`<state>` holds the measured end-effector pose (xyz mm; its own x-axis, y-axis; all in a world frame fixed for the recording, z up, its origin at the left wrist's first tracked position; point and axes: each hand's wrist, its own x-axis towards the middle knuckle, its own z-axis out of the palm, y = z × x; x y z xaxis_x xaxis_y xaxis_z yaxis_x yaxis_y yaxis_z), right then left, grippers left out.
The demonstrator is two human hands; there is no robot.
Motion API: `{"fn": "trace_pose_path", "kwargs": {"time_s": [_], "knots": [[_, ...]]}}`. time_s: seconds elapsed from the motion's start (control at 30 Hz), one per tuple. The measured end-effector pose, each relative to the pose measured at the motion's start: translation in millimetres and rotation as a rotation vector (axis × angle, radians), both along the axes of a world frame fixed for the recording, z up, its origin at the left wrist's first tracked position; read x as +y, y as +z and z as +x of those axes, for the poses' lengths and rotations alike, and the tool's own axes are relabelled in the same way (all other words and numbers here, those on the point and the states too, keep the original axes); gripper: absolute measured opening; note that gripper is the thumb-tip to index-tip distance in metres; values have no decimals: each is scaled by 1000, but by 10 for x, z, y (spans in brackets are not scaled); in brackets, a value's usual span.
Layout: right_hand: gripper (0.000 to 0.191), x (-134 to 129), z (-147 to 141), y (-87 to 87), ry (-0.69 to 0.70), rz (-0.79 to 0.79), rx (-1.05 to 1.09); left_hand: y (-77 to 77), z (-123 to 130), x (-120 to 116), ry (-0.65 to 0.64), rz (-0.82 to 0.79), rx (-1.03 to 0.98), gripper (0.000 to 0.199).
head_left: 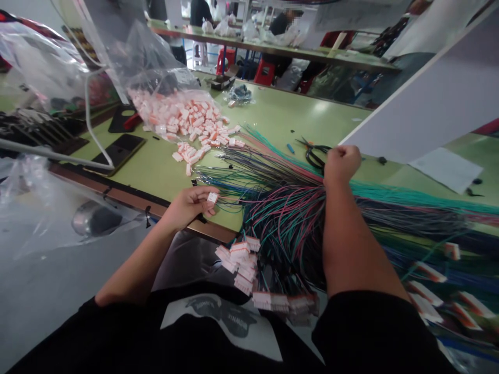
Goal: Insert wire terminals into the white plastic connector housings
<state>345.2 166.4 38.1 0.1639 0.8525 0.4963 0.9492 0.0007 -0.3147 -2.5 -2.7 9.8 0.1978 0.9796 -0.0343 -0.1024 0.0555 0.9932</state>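
My left hand [190,208] pinches a small white connector [212,197] at the table's front edge. Thin wires run from that connector toward the large bundle of green, pink, grey and blue wires [288,202]. Above the bundle, my right hand [342,162] is closed in a fist; whatever it may hold is hidden. Just beyond that fist lie black-handled scissors [315,154]. Finished-looking white connectors with orange edges [244,259] hang from wire ends over the front edge, near my lap.
A pile of white and orange connectors [198,122] spills from a clear plastic bag [156,67]. A dark phone [120,151] lies at left beside a bent white rod [91,119]. A white panel [424,88] rises at right. People sit at a farther bench [249,42].
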Motion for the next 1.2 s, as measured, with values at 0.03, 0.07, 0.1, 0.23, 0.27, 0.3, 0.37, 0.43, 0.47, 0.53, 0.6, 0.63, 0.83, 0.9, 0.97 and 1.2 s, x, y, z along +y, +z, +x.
{"fn": "trace_pose_path", "kwargs": {"time_s": [0.03,0.07,0.1,0.23,0.27,0.3,0.37,0.43,0.47,0.53,0.6,0.63,0.83,0.9,0.97,1.2], "knots": [[42,-30,-104,35,6,-45,-4,-1,1,2,0,-3,0,30],[37,-74,-225,79,20,-116,-14,-3,0,5,-3,-5,3,31],[32,-131,-350,132,73,-221,-65,-5,0,7,-4,-5,7,31],[21,-388,-636,387,127,-319,-202,-17,-8,17,-7,3,13,32],[23,-444,-640,446,110,-244,-165,-19,-10,21,-7,2,10,31],[24,-495,-630,497,109,-171,-103,-22,-10,26,-7,-1,5,30],[24,-584,-625,569,188,-100,36,-26,-9,38,-9,-16,-12,28],[22,-665,-701,593,335,-166,112,-29,-5,51,-13,-38,-39,27],[22,-704,-777,586,417,-218,118,-32,-3,57,-8,-48,-54,27],[20,-784,-988,540,589,-318,105,-37,2,65,9,-64,-79,27],[20,-866,-1226,462,733,-391,115,-43,4,69,23,-69,-88,26],[20,-908,-1335,417,791,-415,132,-46,3,71,24,-67,-88,26],[23,-1056,-1652,185,956,-544,279,-40,-14,83,1,-65,-103,32],[22,-1051,-1650,153,962,-595,301,-36,-17,83,-11,-61,-110,30],[18,-1036,-1630,150,957,-595,290,-37,-18,84,-22,-52,-113,28],[16,-1050,-1614,180,992,-488,134,-49,-19,88,-49,-21,-145,28]]}}
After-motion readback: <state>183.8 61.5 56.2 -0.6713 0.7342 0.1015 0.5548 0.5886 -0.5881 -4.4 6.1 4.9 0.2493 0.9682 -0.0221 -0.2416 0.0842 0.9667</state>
